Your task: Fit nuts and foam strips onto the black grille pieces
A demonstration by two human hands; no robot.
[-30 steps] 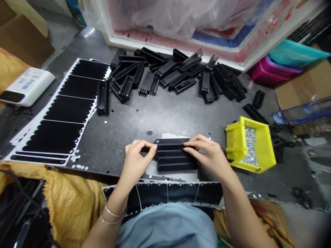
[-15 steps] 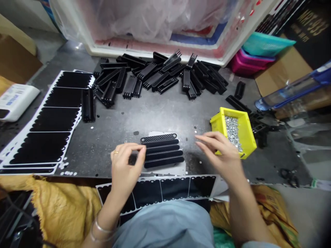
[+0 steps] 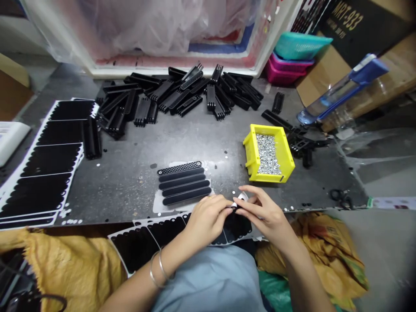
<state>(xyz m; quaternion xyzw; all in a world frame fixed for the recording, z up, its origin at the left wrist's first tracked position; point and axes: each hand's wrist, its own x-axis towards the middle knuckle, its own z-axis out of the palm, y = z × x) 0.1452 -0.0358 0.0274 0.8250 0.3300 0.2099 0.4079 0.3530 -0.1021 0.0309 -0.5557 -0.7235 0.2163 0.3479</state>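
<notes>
Left hand (image 3: 206,222) and right hand (image 3: 264,214), now off the black strips (image 3: 183,184), pinch a white piece (image 3: 242,197).

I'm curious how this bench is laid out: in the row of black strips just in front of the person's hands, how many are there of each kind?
Mesh-faced strip: 1
Plain black strip: 4
Total: 5

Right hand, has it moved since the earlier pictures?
Yes. The right hand has left the top of the black strips and now sits below and to their right, close to the left hand.
</notes>
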